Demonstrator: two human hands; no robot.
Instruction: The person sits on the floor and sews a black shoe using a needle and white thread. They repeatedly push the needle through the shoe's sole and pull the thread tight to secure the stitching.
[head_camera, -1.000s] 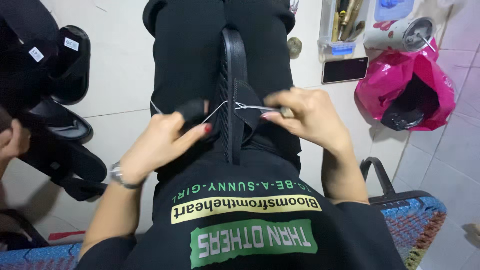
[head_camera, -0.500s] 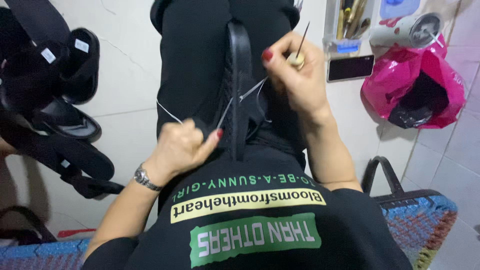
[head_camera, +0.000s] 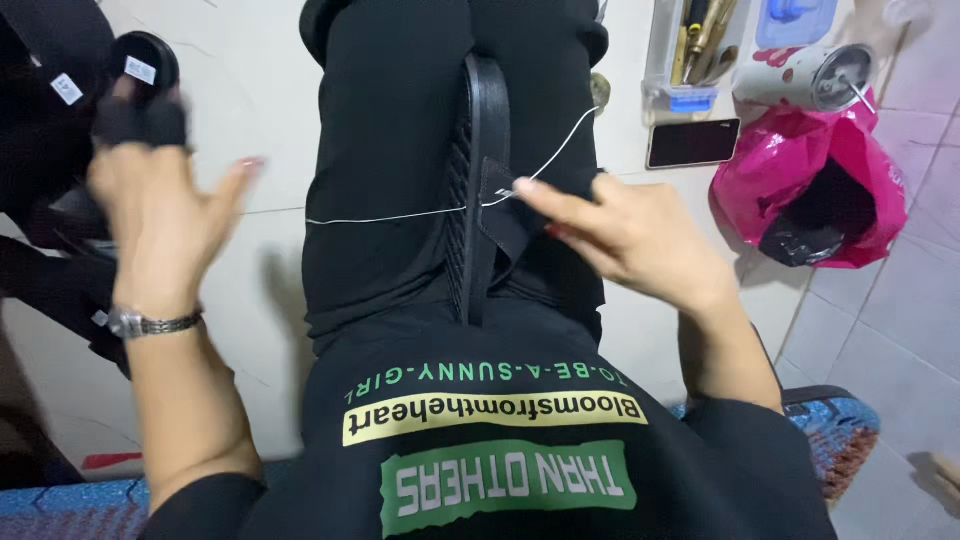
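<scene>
Head view, the only one I have: the black sandal (head_camera: 478, 190) stands on its edge on the lap, sole rim up, w/ its strap flap (head_camera: 505, 215) hanging to the right side. A white thread (head_camera: 390, 216) runs taut through the sandal, one end out to the left over the leg, the other going up right toward the floor things.

Right hand (head_camera: 640, 240) lies on the strap; index finger stretched to the point where the thread enters, other fingers loosely curled. I cannot tell if a needle is pinched there. Left hand (head_camera: 165, 205) is lifted off to the left, fingers spread apart and blurred, holding nothing; black fingertip covers (head_camera: 140, 120) sit on two fingers.

Risks, as I judge: nothing clamps the sandal except the knees, so a pull on the thread could tip it over. The loose thread end could slip out or tangle. The open can (head_camera: 800, 80) by the pink bag (head_camera: 810, 190) and phone (head_camera: 693, 143) could be snagged by the upper thread.
</scene>
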